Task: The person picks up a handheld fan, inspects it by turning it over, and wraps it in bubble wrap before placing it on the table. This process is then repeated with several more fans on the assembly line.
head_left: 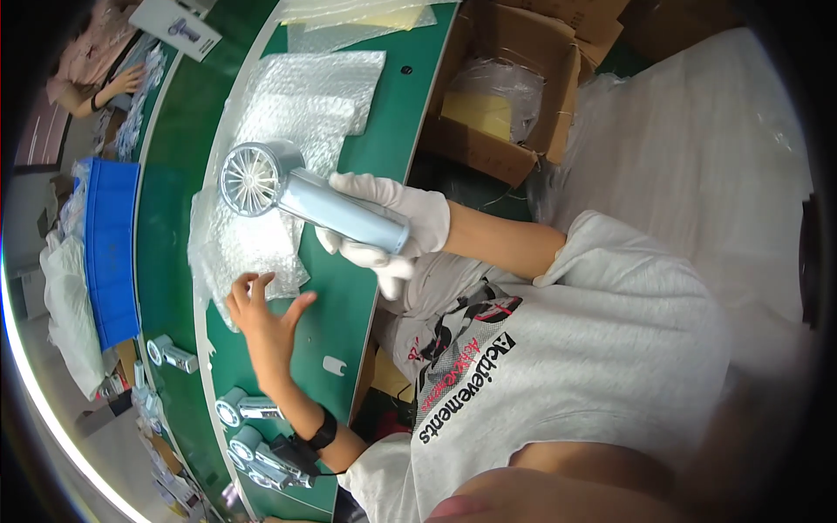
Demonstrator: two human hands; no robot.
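A pale blue handheld fan with a round grille is in my right hand, which wears a white glove and is closed round the handle. The fan is held above the table, its head in front of clear bubble wrap bags. My bare left hand is below the fan in the picture, fingers apart and slightly curled, holding nothing. It is nearest the lower edge of the bubble wrap. Past my left forearm, several similar fans lie on the green table. A small white flat piece lies nearby.
A blue bin stands across the table at the left, and another fan lies below it. An open cardboard box with plastic wrap is beside the table. Another person's hand and a white carton show at upper left.
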